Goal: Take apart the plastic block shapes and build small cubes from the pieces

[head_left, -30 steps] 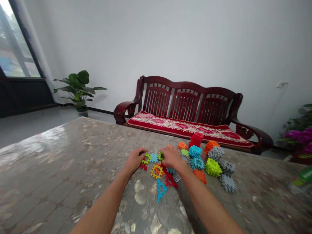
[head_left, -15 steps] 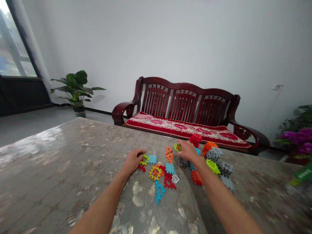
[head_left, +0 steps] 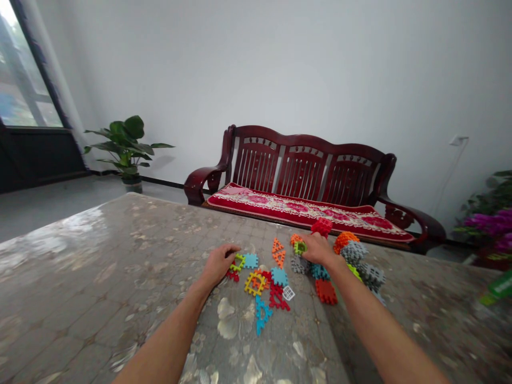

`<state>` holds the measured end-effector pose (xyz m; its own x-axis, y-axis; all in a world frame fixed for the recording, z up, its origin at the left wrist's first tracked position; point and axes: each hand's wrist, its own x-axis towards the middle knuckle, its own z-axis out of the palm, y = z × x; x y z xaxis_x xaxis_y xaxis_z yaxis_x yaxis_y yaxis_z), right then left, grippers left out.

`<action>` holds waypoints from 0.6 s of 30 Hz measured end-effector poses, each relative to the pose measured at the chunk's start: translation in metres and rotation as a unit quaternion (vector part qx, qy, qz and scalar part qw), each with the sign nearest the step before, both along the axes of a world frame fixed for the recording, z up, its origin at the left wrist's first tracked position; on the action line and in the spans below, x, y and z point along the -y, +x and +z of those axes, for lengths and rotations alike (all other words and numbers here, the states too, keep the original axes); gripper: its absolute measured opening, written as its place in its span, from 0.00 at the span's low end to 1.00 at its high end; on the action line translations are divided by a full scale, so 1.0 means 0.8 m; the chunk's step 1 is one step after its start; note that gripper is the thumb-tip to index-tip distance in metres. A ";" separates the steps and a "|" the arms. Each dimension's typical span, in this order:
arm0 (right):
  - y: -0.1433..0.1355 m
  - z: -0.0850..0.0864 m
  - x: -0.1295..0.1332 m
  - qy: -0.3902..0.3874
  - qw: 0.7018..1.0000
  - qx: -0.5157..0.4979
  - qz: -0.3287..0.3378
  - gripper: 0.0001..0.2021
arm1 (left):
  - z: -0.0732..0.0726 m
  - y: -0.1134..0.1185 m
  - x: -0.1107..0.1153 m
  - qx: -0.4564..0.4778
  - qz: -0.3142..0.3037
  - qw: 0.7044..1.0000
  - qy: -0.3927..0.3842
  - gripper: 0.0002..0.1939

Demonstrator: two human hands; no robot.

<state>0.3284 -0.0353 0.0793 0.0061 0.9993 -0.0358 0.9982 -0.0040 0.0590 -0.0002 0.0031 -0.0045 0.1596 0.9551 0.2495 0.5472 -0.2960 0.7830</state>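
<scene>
My left hand (head_left: 221, 262) rests with curled fingers at a lime green piece (head_left: 239, 262), beside a light blue square piece (head_left: 251, 261) and a red one (head_left: 232, 276). My right hand (head_left: 317, 247) is closed on a lime green open-frame piece (head_left: 300, 247), in front of an orange piece (head_left: 296, 238). Between the hands lie orange triangles (head_left: 278, 253), a yellow frame piece (head_left: 254, 283), a blue square (head_left: 279, 277), dark red pieces (head_left: 277, 297), a white window piece (head_left: 288, 293) and a blue triangle (head_left: 262, 313). Whether my left fingers grip anything is hidden.
The pieces lie on a patterned tablecloth (head_left: 100, 298). Stacks of grey (head_left: 372, 276), orange (head_left: 344, 241) and red (head_left: 326, 292) pieces stand around my right forearm. A wooden bench (head_left: 304, 165) is behind the table. A green-labelled bottle (head_left: 500, 288) is at the far right.
My right hand has moved right with the lime green piece, now over the grey stack's edge. An orange piece shows behind it. My left hand has stayed in place.
</scene>
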 end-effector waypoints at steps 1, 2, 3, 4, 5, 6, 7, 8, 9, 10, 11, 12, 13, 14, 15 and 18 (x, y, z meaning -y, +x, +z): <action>0.000 0.000 0.001 -0.002 1.000 0.001 0.001 0.34 | -0.001 0.000 0.000 0.001 0.000 1.000 0.002 0.15; 0.000 -0.001 0.002 -0.001 1.000 0.001 0.006 0.34 | -0.001 0.000 -0.001 0.001 -0.001 1.000 0.003 0.15; -0.001 -0.002 0.003 0.001 1.000 -0.001 0.014 0.34 | -0.002 0.000 -0.001 0.001 -0.002 1.000 0.004 0.16; -0.002 -0.003 0.004 0.006 1.000 -0.006 0.028 0.35 | -0.002 0.000 -0.001 0.002 -0.004 1.000 0.005 0.16; -0.004 -0.004 0.004 0.013 0.999 -0.010 0.044 0.35 | -0.002 0.000 -0.001 0.002 -0.006 1.000 0.005 0.16; -0.005 -0.006 0.005 0.020 0.998 -0.013 0.062 0.35 | -0.001 0.000 0.000 0.003 -0.007 1.000 0.005 0.16; -0.007 -0.008 0.006 0.026 0.996 -0.014 0.079 0.33 | -0.001 0.000 0.000 0.003 -0.007 1.000 0.004 0.15; -0.009 -0.010 0.006 0.029 0.995 -0.011 0.092 0.32 | 0.000 0.000 0.000 0.002 -0.006 1.000 0.003 0.15; -0.011 -0.011 0.007 0.029 0.995 -0.006 0.100 0.30 | 0.001 -0.001 0.000 0.001 -0.006 1.000 0.000 0.15; -0.012 -0.013 0.007 0.028 0.994 -0.001 0.104 0.29 | 0.002 -0.001 0.001 -0.002 -0.006 1.000 -0.002 0.15; -0.012 -0.014 0.008 0.028 0.994 0.001 0.105 0.28 | 0.003 -0.001 0.001 -0.004 -0.007 1.000 -0.002 0.15; -0.011 -0.015 0.008 0.030 0.994 -0.002 0.104 0.28 | 0.003 -0.001 0.001 -0.007 -0.008 1.000 -0.002 0.15; -0.008 -0.016 0.008 0.037 0.994 -0.011 0.101 0.29 | 0.004 -0.002 0.001 -0.010 -0.009 1.000 -0.001 0.15; -0.004 -0.016 0.008 0.048 0.994 -0.025 0.098 0.31 | 0.004 -0.002 0.001 -0.012 -0.010 1.000 0.000 0.15; 0.002 -0.015 0.009 0.062 0.993 -0.042 0.093 0.33 | 0.005 -0.002 0.002 -0.013 -0.012 1.000 0.000 0.15; 0.029 -0.010 0.011 0.110 0.988 -0.090 0.062 0.35 | 0.004 -0.002 0.001 -0.015 -0.013 1.000 -0.003 0.15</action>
